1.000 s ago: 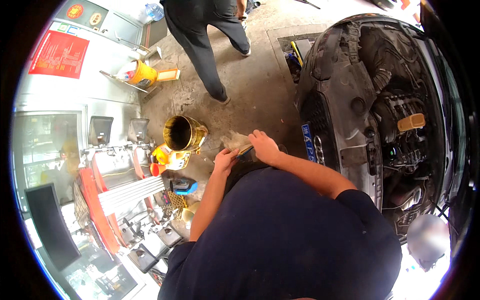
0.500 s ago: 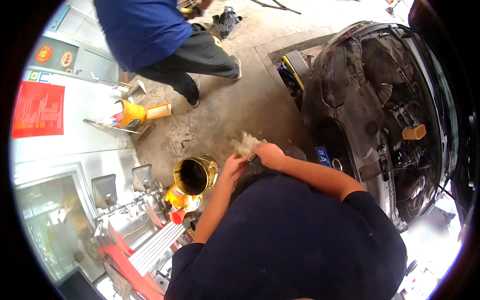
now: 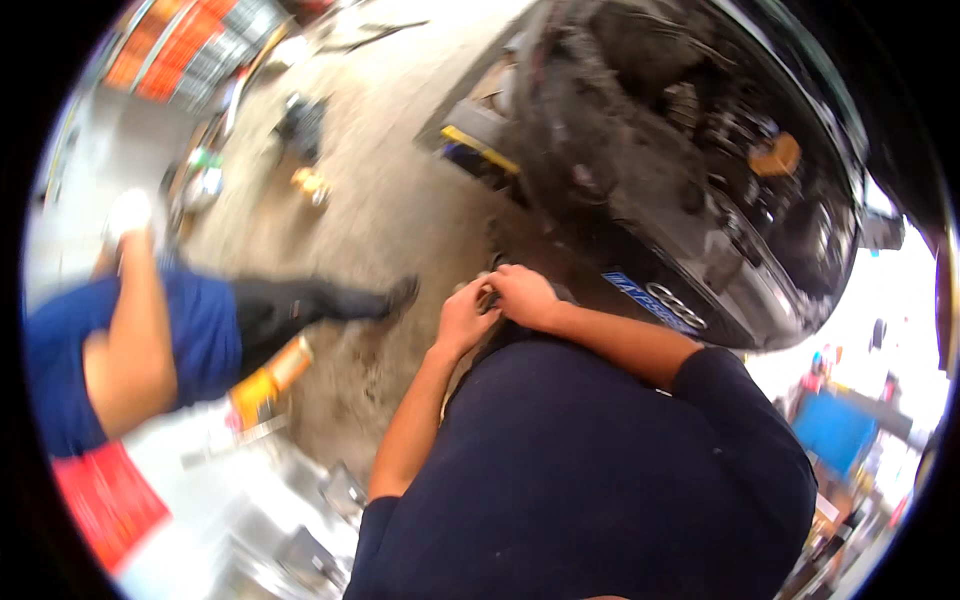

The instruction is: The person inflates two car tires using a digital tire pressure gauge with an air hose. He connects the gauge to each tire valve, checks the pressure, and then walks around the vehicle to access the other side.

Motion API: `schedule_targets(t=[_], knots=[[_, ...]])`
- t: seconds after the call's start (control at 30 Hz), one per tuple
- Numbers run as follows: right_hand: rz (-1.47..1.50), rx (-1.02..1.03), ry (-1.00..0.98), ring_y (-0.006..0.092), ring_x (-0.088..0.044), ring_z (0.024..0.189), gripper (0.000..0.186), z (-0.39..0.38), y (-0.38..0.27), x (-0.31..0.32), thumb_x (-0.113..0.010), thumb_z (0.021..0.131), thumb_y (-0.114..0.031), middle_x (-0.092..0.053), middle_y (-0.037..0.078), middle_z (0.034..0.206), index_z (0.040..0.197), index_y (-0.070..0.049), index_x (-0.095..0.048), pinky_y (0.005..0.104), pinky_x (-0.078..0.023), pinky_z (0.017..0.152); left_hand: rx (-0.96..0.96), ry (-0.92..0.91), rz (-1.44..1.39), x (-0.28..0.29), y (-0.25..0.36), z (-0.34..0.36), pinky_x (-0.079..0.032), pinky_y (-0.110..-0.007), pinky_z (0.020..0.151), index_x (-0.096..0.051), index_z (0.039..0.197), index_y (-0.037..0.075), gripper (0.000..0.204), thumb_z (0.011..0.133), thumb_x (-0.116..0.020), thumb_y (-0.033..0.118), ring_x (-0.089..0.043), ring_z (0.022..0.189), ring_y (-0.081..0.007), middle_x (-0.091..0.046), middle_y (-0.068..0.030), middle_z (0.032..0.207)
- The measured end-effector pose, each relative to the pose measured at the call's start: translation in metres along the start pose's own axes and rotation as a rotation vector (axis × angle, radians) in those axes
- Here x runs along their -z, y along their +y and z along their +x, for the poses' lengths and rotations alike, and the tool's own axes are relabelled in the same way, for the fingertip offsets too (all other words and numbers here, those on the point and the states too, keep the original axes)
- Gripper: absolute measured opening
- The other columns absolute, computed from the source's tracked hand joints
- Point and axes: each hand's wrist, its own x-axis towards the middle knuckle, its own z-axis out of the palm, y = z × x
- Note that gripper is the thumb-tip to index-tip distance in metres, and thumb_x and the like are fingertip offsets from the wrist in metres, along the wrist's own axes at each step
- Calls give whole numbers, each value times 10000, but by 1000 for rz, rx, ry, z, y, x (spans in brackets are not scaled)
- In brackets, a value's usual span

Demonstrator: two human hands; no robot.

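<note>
My left hand and my right hand meet in front of my waist. Fingers of both are curled together around a small dark and brownish thing whose kind I cannot make out; it is mostly covered and blurred. Just past my hands to the right stands a dark car with its hood raised and engine bay exposed. A tan block-like thing rests in that bay. The car's front, with a blue plate, is close to my right forearm but apart from it.
A co-worker in a blue shirt is at the left, one leg stretched toward me. On the concrete floor lie a dark part and a yellowish thing. A yellow bucket stands by the wall; orange stacked items are farther off.
My view has swung, and the car and co-worker sit elsewhere in it. The whitish crumpled material at my fingers no longer shows. My hands have drawn closer together.
</note>
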Motion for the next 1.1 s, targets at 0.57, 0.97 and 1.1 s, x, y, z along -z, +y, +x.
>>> schedule_targets(t=[0.57, 0.97, 1.1], knots=[[160, -292, 188, 358, -595, 993, 168, 349, 114, 114, -641, 754, -57, -638, 159, 953, 921, -34, -654, 440, -491, 879, -153, -239, 81, 203, 24, 384, -530, -369, 800, -644, 1135, -10, 270, 906, -637, 132, -696, 892, -311, -703, -199, 976], [134, -528, 171, 384, -654, 921, 146, 695, 67, 192, -684, 752, -102, -672, 194, 937, 877, -33, -657, 468, -543, 780, -199, -326, 137, 464, -11, 658, -530, -385, 758, -681, 962, 32, 184, 781, -708, 41, -680, 856, -323, -692, -151, 892], [253, -503, 298, 384, -586, 988, 149, 767, 91, 239, -643, 752, -20, -618, 181, 997, 900, -22, -634, 462, -484, 859, -266, -338, 165, 510, 6, 746, -522, -425, 742, -652, 939, 39, 197, 772, -739, 98, -658, 844, -346, -668, -155, 888]])
